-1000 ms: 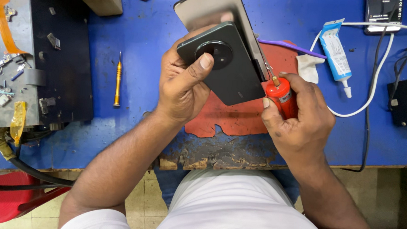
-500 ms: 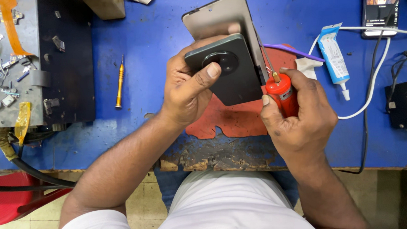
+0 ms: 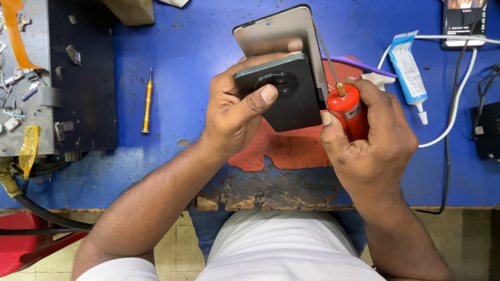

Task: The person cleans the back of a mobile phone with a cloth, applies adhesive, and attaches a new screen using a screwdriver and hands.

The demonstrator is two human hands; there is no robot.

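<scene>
While the left hand [image 3: 237,114] grips a dark phone [image 3: 283,97] with its thumb pressed by the round camera, the back cover [image 3: 274,32] stands opened up just beyond its fingers. Closed around a red bottle [image 3: 349,114], the right hand [image 3: 368,143] sits just right of the phone, and the bottle's thin needle [image 3: 325,56] lies along the phone's right edge. Under both hands is a red mat [image 3: 286,150] on the blue desk [image 3: 181,53]. Well left of the left hand lies a yellow screwdriver [image 3: 147,99]; right of the right hand, a white tube [image 3: 407,71].
</scene>
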